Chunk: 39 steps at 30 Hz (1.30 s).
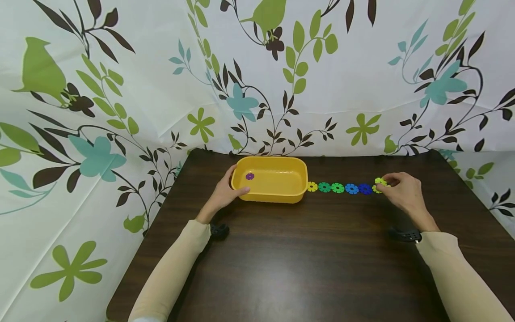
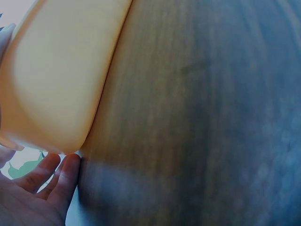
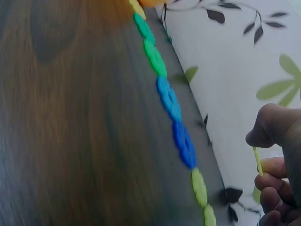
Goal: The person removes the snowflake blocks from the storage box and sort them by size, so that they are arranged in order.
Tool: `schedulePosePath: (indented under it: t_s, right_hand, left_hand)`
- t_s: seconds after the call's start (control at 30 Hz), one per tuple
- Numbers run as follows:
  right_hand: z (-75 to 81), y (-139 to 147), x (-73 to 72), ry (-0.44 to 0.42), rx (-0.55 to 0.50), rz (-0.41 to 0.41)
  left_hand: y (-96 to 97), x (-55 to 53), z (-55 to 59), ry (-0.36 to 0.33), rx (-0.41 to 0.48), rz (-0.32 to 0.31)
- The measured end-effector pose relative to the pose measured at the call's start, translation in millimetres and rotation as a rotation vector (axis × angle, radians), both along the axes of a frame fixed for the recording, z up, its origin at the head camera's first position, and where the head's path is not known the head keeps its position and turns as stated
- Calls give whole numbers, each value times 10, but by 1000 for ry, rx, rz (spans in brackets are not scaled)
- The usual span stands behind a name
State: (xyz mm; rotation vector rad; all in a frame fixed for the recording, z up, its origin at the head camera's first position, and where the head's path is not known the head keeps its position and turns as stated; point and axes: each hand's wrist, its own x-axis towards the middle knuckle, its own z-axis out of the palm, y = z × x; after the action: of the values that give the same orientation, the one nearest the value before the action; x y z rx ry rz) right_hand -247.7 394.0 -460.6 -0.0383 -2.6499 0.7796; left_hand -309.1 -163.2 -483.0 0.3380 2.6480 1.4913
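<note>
My left hand (image 1: 223,191) grips the left end of a yellow plastic tub (image 1: 301,179), thumb at the front rim. Its fingers touch the tub's end in the left wrist view. Inside the tub lies one small purple flower-shaped disc (image 1: 250,176). Between thumb and finger, my right hand (image 1: 403,192) pinches a yellow-green notched disc (image 3: 258,161), seen edge-on in the right wrist view. That disc is held above the right end of a row of flower discs: yellow (image 1: 312,186), teal green (image 1: 324,187), green (image 1: 337,188), light blue (image 1: 352,188), dark blue (image 1: 365,189), then yellow-green (image 3: 200,187).
Everything stands on a dark wood table (image 1: 265,259). A white cloth (image 1: 161,107) printed with leaves, birds and flowers hangs behind and beside it. Black straps (image 1: 219,231) are worn on both wrists. The row of discs runs right from the tub's right side.
</note>
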Motion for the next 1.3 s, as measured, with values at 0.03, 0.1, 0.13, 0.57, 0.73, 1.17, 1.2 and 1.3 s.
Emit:
schedulePosePath:
  t_s: [0.03, 0.1, 0.13, 0.57, 0.73, 1.17, 1.2, 1.3]
  right_hand:
    - [-9, 41, 3, -2, 2, -3]
    - [-34, 122, 8, -7, 8, -8]
    - [-50, 167, 9, -12, 13, -10]
    - [-171, 550, -24, -121, 43, -82]
    - [-213, 620, -40, -162, 55, -82]
    - [-241, 686, -40, -224, 40, -98]
    - [-233, 691, -37, -241, 32, -98]
    - [-205, 701, -26, -278, 13, -87]
  left_hand:
    - [2, 0, 5, 2, 2, 0]
    - [1, -2, 8, 4, 3, 2]
    - [-1, -1, 7, 4, 3, 1]
    - [-19, 1, -19, 7, 8, -9]
    - [-9, 5, -3, 2, 12, -5]
    - [15, 10, 17, -6, 9, 6]
    - [14, 10, 18, -7, 6, 6]
    - [7, 7, 18, -7, 4, 6]
